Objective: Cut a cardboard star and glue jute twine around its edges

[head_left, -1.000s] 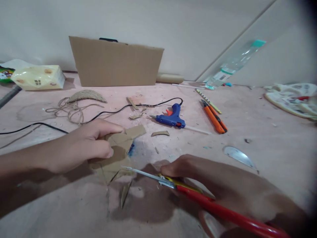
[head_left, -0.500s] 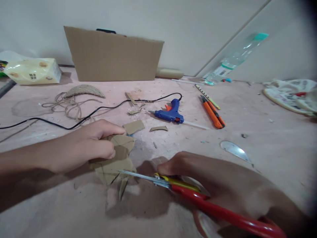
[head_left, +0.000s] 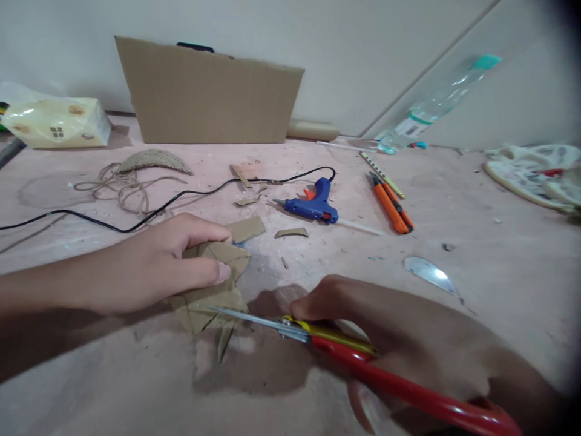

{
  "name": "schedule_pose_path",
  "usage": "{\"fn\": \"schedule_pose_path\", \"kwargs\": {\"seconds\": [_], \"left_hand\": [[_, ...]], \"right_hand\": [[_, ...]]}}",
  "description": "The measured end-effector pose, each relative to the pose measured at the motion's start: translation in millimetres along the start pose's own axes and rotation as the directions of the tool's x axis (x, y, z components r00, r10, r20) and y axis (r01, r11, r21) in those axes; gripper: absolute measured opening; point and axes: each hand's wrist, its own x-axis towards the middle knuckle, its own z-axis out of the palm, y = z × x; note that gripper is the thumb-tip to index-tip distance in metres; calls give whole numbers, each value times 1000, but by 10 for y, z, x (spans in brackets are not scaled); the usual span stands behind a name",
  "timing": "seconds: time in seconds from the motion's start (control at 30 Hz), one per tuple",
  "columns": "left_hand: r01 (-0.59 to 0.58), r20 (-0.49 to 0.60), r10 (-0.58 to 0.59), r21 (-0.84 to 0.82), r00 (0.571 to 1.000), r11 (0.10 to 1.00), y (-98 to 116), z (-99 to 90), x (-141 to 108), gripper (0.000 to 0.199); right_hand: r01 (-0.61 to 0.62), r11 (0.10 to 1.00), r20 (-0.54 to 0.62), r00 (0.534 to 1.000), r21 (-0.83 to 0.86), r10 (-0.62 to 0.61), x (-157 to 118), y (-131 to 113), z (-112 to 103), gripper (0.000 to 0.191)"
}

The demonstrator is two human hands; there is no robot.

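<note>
My left hand (head_left: 181,266) pinches a cut piece of cardboard (head_left: 222,297) between thumb and fingers, above the table. Pencil-like lines and a pointed outline show on the piece, and a narrow strip hangs from its lower edge. My right hand (head_left: 399,333) is wrapped round a pair of scissors (head_left: 358,357) with red and yellow handles. The scissor blades lie across the lower part of the cardboard. Just beyond my left fingertips rests a small cardboard scrap (head_left: 249,229).
A blue glue gun (head_left: 311,203) with a black cord lies ahead, near orange cutters (head_left: 389,206) and a pencil (head_left: 381,172). Twine (head_left: 122,191) sits at left. Against the wall stand a cardboard sheet (head_left: 213,97), tissue pack (head_left: 63,124) and leaning bottle (head_left: 436,109).
The scissor blades have moved slightly left, further over the cardboard. My left thumb has shifted a little to the right on the piece. The view has tilted slightly.
</note>
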Motion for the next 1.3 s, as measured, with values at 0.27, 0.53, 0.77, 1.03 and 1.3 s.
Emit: {"fn": "schedule_pose_path", "kwargs": {"seconds": [0.27,0.53,0.77,1.03,1.3], "left_hand": [[-24,89,36,-135,995,991,-28,-2,14,22],[39,134,-21,-137,991,990,-51,-13,42,24],[40,186,-19,-108,982,993,-52,19,52,21],[-7,180,24,-91,983,996,-22,24,68,20],[-1,201,20,-95,979,996,-29,39,53,21]], "right_hand": [[-42,997,-42,998,-64,39,-2,188,48,10],[8,994,-158,987,-113,-26,-23,297,57,24],[13,990,-56,998,-139,-21,61,167,27,17],[-48,989,-12,999,-137,47,62,232,72,12],[-12,993,-72,997,-121,4,-6,211,121,20]]}}
